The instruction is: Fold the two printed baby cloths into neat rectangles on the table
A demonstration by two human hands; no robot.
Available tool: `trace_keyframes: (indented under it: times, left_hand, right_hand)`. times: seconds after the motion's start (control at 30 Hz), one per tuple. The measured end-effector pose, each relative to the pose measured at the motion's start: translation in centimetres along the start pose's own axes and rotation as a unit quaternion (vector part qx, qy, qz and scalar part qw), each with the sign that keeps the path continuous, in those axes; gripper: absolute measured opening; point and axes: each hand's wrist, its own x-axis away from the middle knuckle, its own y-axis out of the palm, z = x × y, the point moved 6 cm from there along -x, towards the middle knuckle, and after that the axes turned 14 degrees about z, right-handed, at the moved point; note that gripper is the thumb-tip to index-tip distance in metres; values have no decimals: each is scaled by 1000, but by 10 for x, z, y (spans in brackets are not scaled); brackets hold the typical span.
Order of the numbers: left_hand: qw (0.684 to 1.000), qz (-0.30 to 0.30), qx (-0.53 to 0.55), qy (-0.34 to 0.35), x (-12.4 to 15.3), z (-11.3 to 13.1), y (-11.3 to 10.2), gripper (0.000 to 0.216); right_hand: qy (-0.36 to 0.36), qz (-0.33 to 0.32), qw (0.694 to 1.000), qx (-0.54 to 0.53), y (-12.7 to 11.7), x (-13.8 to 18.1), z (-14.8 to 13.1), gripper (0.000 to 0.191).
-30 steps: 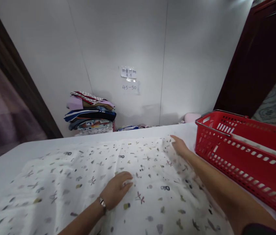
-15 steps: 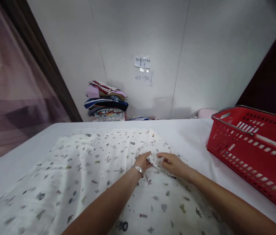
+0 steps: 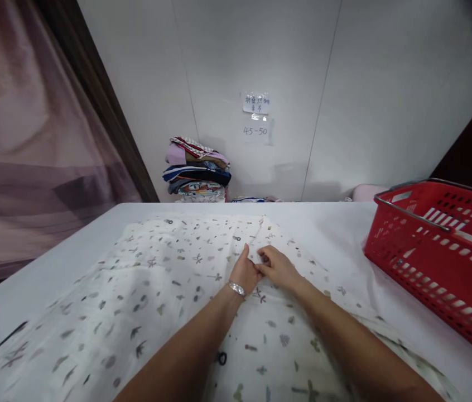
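Observation:
A thin white cloth (image 3: 144, 290) printed with small grey, green and brown motifs lies spread over the table, with soft wrinkles. My left hand (image 3: 246, 272), with a silvery bracelet at the wrist, rests over the middle of the cloth, thumb stretched up and away from the fingers. Right beside it, my right hand (image 3: 277, 267) is curled, thumb and index finger pinched together against the left fingertips. Whatever the pinch holds, if anything, is too small or hidden to make out.
A red plastic basket (image 3: 428, 240) with metal handles stands at the right. Behind the table, a stack of folded fabrics (image 3: 197, 170) sits against the wall under paper signs (image 3: 256, 117). A pink curtain (image 3: 30, 139) hangs at the left. The white table (image 3: 106, 223) shows around the cloth.
My hands have come together; the right has moved left to touch the left. The cloth's lifted flap between them no longer shows. The view has turned slightly left.

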Motion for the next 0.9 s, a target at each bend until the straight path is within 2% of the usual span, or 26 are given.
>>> trace_keyframes:
  times: [0.17,0.27,0.33,0.43,0.5,0.57,0.67,0.77,0.9]
  left_hand:
    - [1000,-4,-2,4,-1,-6,-7,55]
    - [1000,-6,2,14,-1,-6,-10,53]
    - [1000,-1,8,19,0,-5,-13,48]
    - [999,28,15,36,0,-3,-18,23]
    - [997,50,7,61,1,-2,-21,15]
    - [994,73,-8,85,2,-2,-22,17]
    - [988,103,-30,108,2,-1,-23,17]
    - [983,123,-46,127,1,0,-26,19]
    - [977,142,-60,148,7,2,-24,18]
  right_hand:
    - [-6,24,999,-39,0,11,4,3]
    - [14,27,997,-72,2,10,10,8]
    - [77,32,990,-115,5,9,21,11]
    - [212,43,956,-196,8,12,42,17]
    - [248,38,938,-239,9,14,46,19]
    - [237,17,938,-252,7,15,41,18]
    - [181,-3,962,-207,-5,14,22,15]
    - [103,31,985,-133,-29,10,-1,14]
    - [30,83,996,-1,-55,7,-23,12]
